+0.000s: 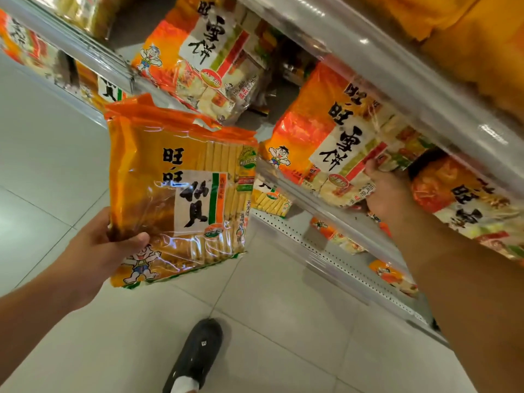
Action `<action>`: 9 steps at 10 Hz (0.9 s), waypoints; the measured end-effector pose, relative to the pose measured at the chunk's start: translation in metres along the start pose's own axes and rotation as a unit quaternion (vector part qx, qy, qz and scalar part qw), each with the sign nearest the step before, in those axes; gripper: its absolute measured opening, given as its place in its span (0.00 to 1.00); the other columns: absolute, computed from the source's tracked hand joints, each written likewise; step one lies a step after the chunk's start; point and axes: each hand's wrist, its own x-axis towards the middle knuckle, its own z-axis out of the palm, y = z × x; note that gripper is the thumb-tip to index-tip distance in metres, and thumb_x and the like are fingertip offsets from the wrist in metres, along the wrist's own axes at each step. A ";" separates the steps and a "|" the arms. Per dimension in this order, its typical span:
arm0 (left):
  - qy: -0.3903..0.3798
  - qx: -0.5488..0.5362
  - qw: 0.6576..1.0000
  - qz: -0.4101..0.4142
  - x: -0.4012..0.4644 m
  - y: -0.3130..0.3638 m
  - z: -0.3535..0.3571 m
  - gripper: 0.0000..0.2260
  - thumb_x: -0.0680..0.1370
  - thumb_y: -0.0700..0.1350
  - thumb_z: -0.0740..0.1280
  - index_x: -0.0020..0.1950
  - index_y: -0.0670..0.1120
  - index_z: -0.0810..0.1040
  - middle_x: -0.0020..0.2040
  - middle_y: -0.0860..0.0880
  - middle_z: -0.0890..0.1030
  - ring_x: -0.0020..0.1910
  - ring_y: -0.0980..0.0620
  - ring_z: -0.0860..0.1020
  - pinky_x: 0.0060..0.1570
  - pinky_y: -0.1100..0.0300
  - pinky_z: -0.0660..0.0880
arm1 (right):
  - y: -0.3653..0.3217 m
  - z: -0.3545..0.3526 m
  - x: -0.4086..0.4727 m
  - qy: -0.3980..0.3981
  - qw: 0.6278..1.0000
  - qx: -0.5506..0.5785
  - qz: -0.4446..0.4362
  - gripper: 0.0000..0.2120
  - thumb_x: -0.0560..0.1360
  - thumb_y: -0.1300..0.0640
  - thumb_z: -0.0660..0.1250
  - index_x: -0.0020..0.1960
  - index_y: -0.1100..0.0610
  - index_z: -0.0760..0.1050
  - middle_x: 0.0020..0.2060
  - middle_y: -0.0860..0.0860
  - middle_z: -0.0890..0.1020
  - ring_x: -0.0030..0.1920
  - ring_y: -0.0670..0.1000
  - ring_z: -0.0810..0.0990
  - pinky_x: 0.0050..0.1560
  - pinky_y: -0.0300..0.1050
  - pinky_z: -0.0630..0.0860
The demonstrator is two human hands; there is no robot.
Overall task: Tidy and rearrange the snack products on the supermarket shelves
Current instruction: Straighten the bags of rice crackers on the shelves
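The left hand [96,251] holds a yellow bag [181,199] out in the aisle, clear of the shelves. The thumb [133,241] is pressed across the bag's front at its lower left corner, and the other fingers are curled behind, out of sight. The bag stands nearly upright in the grip, long axis running up from the thumb, its crimped orange top seal uppermost and tipped a little to the left. Its printed front faces the person.

Above and beyond that seal, an orange-and-white bag [204,52] leans on the middle shelf [272,171], top pointing up and to the right.

Below, a dark shoe [195,355] rests on the pale tiled floor [51,165].

To the right, the right hand [388,194] reaches up to a second orange-and-white bag [326,137] on the same shelf. Its fingers are curled round the bag's lower edge, pinching it at the bottom right corner. That bag's long axis slants from the fingers up toward the upper right, under the upper shelf's clear front rail [397,80]. Just right of the fingers another bag [467,199] lies on the shelf, touching the wrist side of the hand. More packets [391,276] sit on the lower shelf beneath the forearm.
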 end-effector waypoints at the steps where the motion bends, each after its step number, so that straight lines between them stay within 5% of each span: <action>1: -0.004 -0.021 1.000 -0.001 -0.003 -0.001 0.004 0.22 0.69 0.40 0.72 0.62 0.53 0.76 0.53 0.45 0.84 0.51 0.40 0.83 0.49 0.42 0.79 | 0.016 0.008 0.039 -0.006 0.994 0.102 0.040 0.20 0.80 0.54 0.63 0.69 0.62 0.69 0.60 0.65 0.76 0.51 0.60 0.77 0.36 0.32 0.73; 2: -0.017 -0.038 0.999 -0.004 -0.008 -0.002 0.006 0.24 0.70 0.39 0.71 0.64 0.52 0.75 0.54 0.45 0.84 0.52 0.39 0.82 0.52 0.40 0.78 | 0.013 0.006 0.036 -0.008 0.999 0.013 0.041 0.27 0.73 0.47 0.72 0.67 0.54 0.66 0.58 0.54 0.77 0.56 0.56 0.78 0.53 0.50 0.80; 3: -0.033 -0.045 0.998 -0.004 -0.013 -0.001 0.008 0.25 0.69 0.40 0.71 0.66 0.51 0.74 0.56 0.44 0.83 0.53 0.39 0.82 0.55 0.37 0.76 | 0.012 0.001 0.028 -0.014 1.000 -0.015 0.020 0.27 0.68 0.46 0.76 0.62 0.49 0.70 0.54 0.52 0.80 0.51 0.55 0.82 0.46 0.53 0.82; 4: -0.044 -0.042 0.998 -0.012 -0.020 0.002 0.006 0.26 0.68 0.41 0.71 0.66 0.52 0.74 0.57 0.45 0.83 0.54 0.38 0.82 0.56 0.36 0.76 | 0.034 -0.002 -0.006 0.065 0.996 0.023 -0.051 0.38 0.65 0.50 0.79 0.70 0.48 0.66 0.63 0.51 0.77 0.61 0.52 0.77 0.44 0.40 0.79; 5: -0.077 -0.039 0.996 -0.023 -0.031 0.001 0.000 0.25 0.69 0.42 0.71 0.65 0.55 0.75 0.57 0.47 0.84 0.53 0.41 0.83 0.52 0.38 0.78 | 0.091 0.009 -0.064 0.070 0.994 -0.025 -0.079 0.35 0.71 0.56 0.74 0.73 0.55 0.63 0.68 0.55 0.72 0.66 0.55 0.74 0.56 0.47 0.78; 6: -0.113 -0.055 0.990 -0.061 -0.053 0.010 -0.014 0.23 0.72 0.42 0.70 0.65 0.57 0.75 0.60 0.47 0.82 0.54 0.41 0.83 0.49 0.39 0.79 | 0.120 0.029 -0.140 -0.140 0.989 0.031 0.032 0.30 0.69 0.42 0.72 0.68 0.48 0.68 0.66 0.49 0.73 0.61 0.46 0.75 0.59 0.46 0.74; 7: -0.138 -0.066 0.982 -0.113 -0.083 0.026 -0.036 0.24 0.73 0.41 0.70 0.67 0.56 0.73 0.60 0.46 0.82 0.56 0.40 0.82 0.47 0.41 0.80 | 0.100 0.049 -0.188 -0.286 0.953 0.029 0.093 0.43 0.61 0.32 0.73 0.71 0.46 0.65 0.66 0.46 0.74 0.61 0.46 0.76 0.52 0.43 0.75; 9: -0.105 -0.071 0.983 -0.137 -0.133 0.059 -0.105 0.27 0.72 0.41 0.71 0.70 0.53 0.70 0.62 0.45 0.81 0.58 0.37 0.81 0.56 0.35 0.76 | 0.036 0.079 -0.247 -0.349 0.934 -0.033 0.071 0.19 0.69 0.54 0.77 0.58 0.48 0.77 0.48 0.46 0.85 0.44 0.44 0.85 0.41 0.42 0.77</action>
